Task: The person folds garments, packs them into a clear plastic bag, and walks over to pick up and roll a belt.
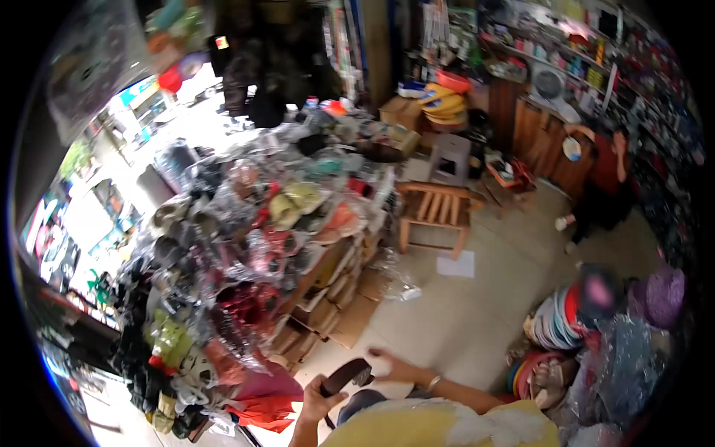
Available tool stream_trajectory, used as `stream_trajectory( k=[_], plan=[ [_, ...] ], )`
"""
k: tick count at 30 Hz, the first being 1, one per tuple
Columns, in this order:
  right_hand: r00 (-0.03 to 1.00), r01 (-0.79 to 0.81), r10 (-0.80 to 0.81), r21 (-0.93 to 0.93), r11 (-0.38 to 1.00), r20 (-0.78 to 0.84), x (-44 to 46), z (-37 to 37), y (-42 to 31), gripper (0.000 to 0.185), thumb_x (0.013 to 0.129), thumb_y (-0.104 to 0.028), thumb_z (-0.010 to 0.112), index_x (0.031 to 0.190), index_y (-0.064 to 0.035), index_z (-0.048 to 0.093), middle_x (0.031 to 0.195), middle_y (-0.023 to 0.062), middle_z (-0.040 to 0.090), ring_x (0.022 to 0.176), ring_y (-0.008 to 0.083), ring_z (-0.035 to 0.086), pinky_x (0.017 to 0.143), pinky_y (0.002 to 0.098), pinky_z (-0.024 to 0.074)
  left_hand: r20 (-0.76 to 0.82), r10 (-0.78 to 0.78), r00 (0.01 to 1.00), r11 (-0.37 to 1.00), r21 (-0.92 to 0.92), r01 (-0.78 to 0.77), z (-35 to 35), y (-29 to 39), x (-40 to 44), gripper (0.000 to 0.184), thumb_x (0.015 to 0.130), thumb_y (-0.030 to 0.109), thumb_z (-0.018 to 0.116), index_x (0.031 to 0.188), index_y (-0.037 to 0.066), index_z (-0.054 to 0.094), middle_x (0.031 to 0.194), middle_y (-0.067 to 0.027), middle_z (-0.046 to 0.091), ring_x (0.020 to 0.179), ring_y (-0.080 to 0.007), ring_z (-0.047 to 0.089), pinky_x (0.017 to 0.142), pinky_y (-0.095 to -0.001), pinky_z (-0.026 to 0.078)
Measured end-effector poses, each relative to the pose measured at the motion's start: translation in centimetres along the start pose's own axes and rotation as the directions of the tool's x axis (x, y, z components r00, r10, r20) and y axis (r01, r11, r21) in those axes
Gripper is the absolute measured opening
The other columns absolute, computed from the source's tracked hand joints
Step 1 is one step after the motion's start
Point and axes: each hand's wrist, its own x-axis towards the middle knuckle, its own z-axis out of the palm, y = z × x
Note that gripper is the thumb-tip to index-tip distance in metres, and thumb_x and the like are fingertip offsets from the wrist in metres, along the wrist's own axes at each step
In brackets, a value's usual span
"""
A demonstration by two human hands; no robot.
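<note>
My left hand (319,402) is closed around one end of a dark brown curved item (345,377), held up in front of my body. It looks like a slipper or a rolled strap; its exact kind is too blurred to tell. Close to the item's other end, my right hand (398,368) has its fingers stretched out and apart, with a bracelet at the wrist. Whether the right fingertips touch the item is unclear. Left of my hands, a big display of plastic-wrapped shoes (257,249) rises over cardboard boxes (320,316).
A wooden chair (434,212) stands ahead, with a paper sheet (456,264) on the floor (491,305). Stacked hats (555,320) and bagged goods (622,372) are at right. A seated person (607,175) is by the shelves. Red cloth (268,410) hangs near my left hand.
</note>
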Motion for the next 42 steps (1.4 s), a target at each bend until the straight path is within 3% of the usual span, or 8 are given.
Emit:
stream_trajectory(
  k=[5, 8, 24, 27, 31, 34, 37, 42],
  plan=[
    [0.534, 0.836, 0.484, 0.518, -0.181, -0.693, -16.2, -27.9, 8.7, 0.058, 0.085, -0.058, 0.046, 0.12, -0.0121, 0.051, 0.121, 0.0143, 0.052, 0.111, 0.0299, 0.048, 0.099, 0.0487, 0.0329, 0.313, 0.109, 0.943, 0.986, 0.086, -0.143, 12.9, 2.6, 8.8, 0.033, 0.064, 0.005, 0.081, 0.079, 0.006, 0.052, 0.068, 0.0051, 0.052, 0.06, -0.0036, 0.045, 0.053, -0.0197, 0.037],
    [0.141, 0.974, 0.508, 0.21, 0.081, -0.85, -22.6, -36.5, 2.3, 0.055, 0.086, -0.054, 0.049, 0.121, -0.011, 0.047, 0.119, 0.0148, 0.053, 0.109, 0.029, 0.05, 0.095, 0.0458, 0.0389, 0.408, 0.058, 0.911, 0.996, 0.038, -0.081, 20.0, 3.5, 12.8, 0.032, 0.065, 0.007, 0.081, 0.08, 0.006, 0.053, 0.071, 0.0047, 0.053, 0.064, -0.0034, 0.045, 0.055, -0.0197, 0.038],
    [0.032, 0.961, 0.749, 0.226, 0.158, -0.661, -10.6, -64.0, 11.0, 0.048, 0.089, -0.044, 0.047, 0.116, -0.0047, 0.042, 0.111, 0.0185, 0.051, 0.106, 0.0324, 0.05, 0.083, 0.0449, 0.044, 0.779, -0.077, 0.622, 0.996, 0.029, 0.088, 52.5, 10.1, 42.2, 0.01, 0.08, 0.008, 0.063, 0.082, 0.006, 0.054, 0.07, 0.0056, 0.048, 0.065, -0.0043, 0.042, 0.059, -0.022, 0.037],
    [0.512, 0.815, 0.471, 0.58, -0.001, -0.719, -9.9, -75.1, 6.2, 0.052, 0.091, -0.051, 0.041, 0.121, -0.0075, 0.039, 0.125, 0.0207, 0.045, 0.107, 0.0332, 0.048, 0.088, 0.0452, 0.0413, 0.824, -0.159, 0.544, 0.987, 0.118, 0.11, 59.3, 13.8, 46.1, 0.011, 0.082, 0.01, 0.064, 0.081, 0.006, 0.053, 0.066, 0.0065, 0.047, 0.062, -0.0044, 0.043, 0.058, -0.0213, 0.036],
    [-0.289, 0.873, 0.471, -0.027, 0.487, -0.834, -14.2, -91.9, 4.2, 0.054, 0.092, -0.051, 0.039, 0.122, -0.0071, 0.045, 0.121, 0.0155, 0.051, 0.106, 0.0271, 0.051, 0.091, 0.0393, 0.0417, 0.856, -0.117, 0.503, 0.99, 0.06, 0.128, 66.3, 13.7, 51.6, 0.01, 0.083, 0.01, 0.063, 0.081, 0.005, 0.054, 0.069, 0.0035, 0.053, 0.063, -0.0046, 0.046, 0.058, -0.0207, 0.037],
    [0.431, 0.614, 0.373, 0.57, 0.546, -0.822, -13.7, -99.4, 4.9, 0.049, 0.093, -0.048, 0.039, 0.124, -0.0108, 0.043, 0.117, 0.0113, 0.052, 0.105, 0.0251, 0.051, 0.09, 0.0366, 0.0411, 0.825, -0.029, 0.565, 0.979, -0.092, 0.184, 71.8, 13.8, 54.6, 0.009, 0.081, 0.008, 0.062, 0.08, 0.003, 0.054, 0.078, 0.0002, 0.054, 0.069, -0.006, 0.046, 0.064, -0.0211, 0.038],
    [-0.031, 0.816, 0.36, 0.185, 0.548, -0.932, -9.2, -106.7, 9.0, 0.046, 0.093, -0.047, 0.04, 0.125, -0.0138, 0.043, 0.114, 0.0087, 0.053, 0.102, 0.0248, 0.052, 0.088, 0.0361, 0.0405, 0.701, 0.058, 0.71, 0.98, -0.176, 0.094, 76.4, 15.0, 57.5, 0.016, 0.079, 0.009, 0.064, 0.076, -0.001, 0.052, 0.096, -0.0058, 0.054, 0.085, -0.0106, 0.048, 0.075, -0.0247, 0.038],
    [0.682, 0.111, 0.49, 0.739, 0.665, -0.543, 3.6, -106.0, 16.7, 0.041, 0.095, -0.035, 0.04, 0.129, -0.0118, 0.043, 0.118, 0.0096, 0.056, 0.109, 0.0219, 0.052, 0.09, 0.0361, 0.0418, 0.474, 0.24, 0.847, 0.929, -0.367, -0.058, 79.9, 17.0, 63.1, 0.023, 0.078, 0.012, 0.065, 0.07, 0.003, 0.045, 0.102, -0.0094, 0.055, 0.089, -0.0138, 0.049, 0.079, -0.0283, 0.039]
  ],
)
